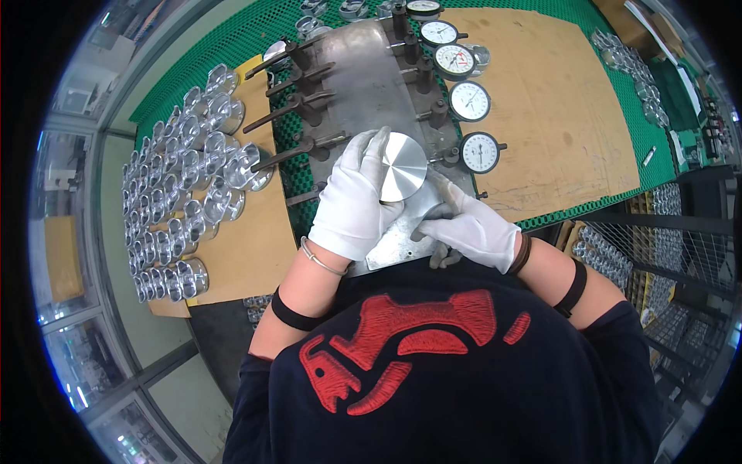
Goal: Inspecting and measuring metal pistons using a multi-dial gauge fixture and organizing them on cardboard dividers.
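Left fingers [369,151]: gloved, curled over the top and left edge of the round metal part [403,166]; closed on it, not clamped hard by the look.
Right fingers [442,188]: gloved, pressed against the part's lower right side; grip partly hidden.
Part: shiny flat face up, seated on the grey steel plate [363,85], just beside the nearest dial gauge [480,151].
Left hand [352,205]: wrist low, steadying.
Right hand [471,230]: resting on the plate edge.
Judgement: seat the part flat and square against the stop before reading; keep fingers off the gauge tip.
Surroundings: row of gauges along the right, clamp levers [297,116] on the left, finished parts [182,185] stacked on cardboard.
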A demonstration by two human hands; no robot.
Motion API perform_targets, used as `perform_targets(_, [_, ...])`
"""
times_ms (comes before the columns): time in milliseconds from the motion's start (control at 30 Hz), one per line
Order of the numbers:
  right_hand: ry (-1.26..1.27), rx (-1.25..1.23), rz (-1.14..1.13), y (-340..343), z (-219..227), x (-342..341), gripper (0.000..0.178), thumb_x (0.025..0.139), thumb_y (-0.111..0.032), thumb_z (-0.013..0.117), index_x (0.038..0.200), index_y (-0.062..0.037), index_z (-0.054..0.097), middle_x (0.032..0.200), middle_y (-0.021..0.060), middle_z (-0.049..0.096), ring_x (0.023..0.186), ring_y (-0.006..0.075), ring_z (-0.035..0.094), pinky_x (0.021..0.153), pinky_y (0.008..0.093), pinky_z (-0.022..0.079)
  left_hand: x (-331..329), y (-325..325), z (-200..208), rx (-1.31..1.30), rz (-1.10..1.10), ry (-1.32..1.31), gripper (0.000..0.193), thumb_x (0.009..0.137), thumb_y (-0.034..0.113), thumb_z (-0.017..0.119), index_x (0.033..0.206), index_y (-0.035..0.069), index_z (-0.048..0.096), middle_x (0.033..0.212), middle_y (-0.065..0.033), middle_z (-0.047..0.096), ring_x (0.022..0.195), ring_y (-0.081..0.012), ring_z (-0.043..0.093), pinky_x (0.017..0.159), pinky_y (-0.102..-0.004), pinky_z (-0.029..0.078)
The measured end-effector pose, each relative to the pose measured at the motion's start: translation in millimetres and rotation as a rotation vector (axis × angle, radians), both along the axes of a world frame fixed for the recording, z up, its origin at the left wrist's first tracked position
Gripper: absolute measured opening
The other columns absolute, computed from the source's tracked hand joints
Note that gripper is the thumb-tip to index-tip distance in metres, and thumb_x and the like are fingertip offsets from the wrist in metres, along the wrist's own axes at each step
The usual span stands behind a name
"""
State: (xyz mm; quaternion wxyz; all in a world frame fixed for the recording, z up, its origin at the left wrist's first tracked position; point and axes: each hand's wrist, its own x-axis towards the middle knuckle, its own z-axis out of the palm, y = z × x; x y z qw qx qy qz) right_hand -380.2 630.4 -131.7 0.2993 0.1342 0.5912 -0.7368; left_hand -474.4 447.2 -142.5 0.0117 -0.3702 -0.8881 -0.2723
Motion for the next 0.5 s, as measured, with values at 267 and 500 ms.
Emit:
perform_targets(267, [0.039,0.103,0.024,3.2,-3.0,-5.3,0.092,0.086,-0.011,0.061,0.155,-0.0090,0.000,0.096,0.0114,0.066,0.068,0.0163,0.064,0.059,0.0271,0.054,-0.9,3.8,-0.3,0.003,0.021,-0.004,0.084,0.065,0.011,0.074,0.141,0.003,0.038,0.134,-0.0218,0.047,0.114,-0.0430,0.053,0.096,-0.0451,0.048])
perform_targets(500, [0.781,0.497,-0.219,0.3,-17.6,3.9,0.048,0.083,-0.018,0.068,0.122,0.0031,0.050,0.105,0.0129,0.064,0.101,0.0180,0.060,0.086,0.0313,0.050,24.1,-2.9,34.9,0.534,0.000,-0.897,0.056,0.088,0.028,0.053,0.129,-0.010,0.049,0.123,-0.0183,0.060,0.109,-0.0256,0.060,0.097,-0.0365,0.047])
